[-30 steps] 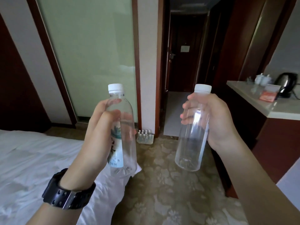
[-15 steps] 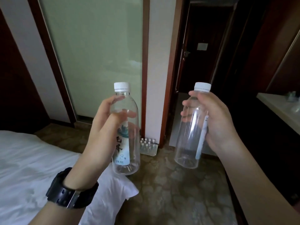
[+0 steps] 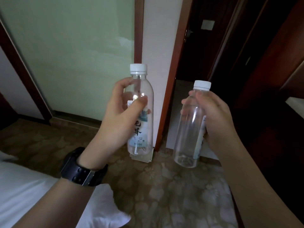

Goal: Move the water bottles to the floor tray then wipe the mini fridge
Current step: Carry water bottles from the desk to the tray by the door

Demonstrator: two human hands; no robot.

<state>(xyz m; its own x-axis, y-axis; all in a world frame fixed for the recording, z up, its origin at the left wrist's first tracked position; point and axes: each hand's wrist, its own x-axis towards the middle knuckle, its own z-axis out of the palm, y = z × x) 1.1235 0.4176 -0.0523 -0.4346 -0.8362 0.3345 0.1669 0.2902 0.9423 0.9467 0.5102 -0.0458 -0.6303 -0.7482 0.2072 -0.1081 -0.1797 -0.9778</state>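
My left hand (image 3: 117,116), with a black watch on its wrist, grips a clear water bottle (image 3: 144,116) that has a white cap and a blue-green label; the bottle stands upright. A second clear bottle (image 3: 189,134) with a white cap is held in my right hand (image 3: 212,116) and tilts slightly to the right at the top. Both bottles hang in the air above the patterned floor. The floor tray (image 3: 142,157) lies at the foot of the white pillar, mostly hidden behind the left bottle. The mini fridge is out of view.
A white bed (image 3: 32,195) fills the lower left. Ahead is a frosted glass panel (image 3: 70,51) in a dark wood frame, then a white pillar (image 3: 158,38) and a dark doorway (image 3: 202,38). Dark wooden cabinets (image 3: 271,79) line the right side, with a pale counter edge (image 3: 296,104).
The view has come closer to the pillar and tray. The tray with its bottles, seen between my hands before, now sits behind the left bottle. The counter has slid mostly out of view.
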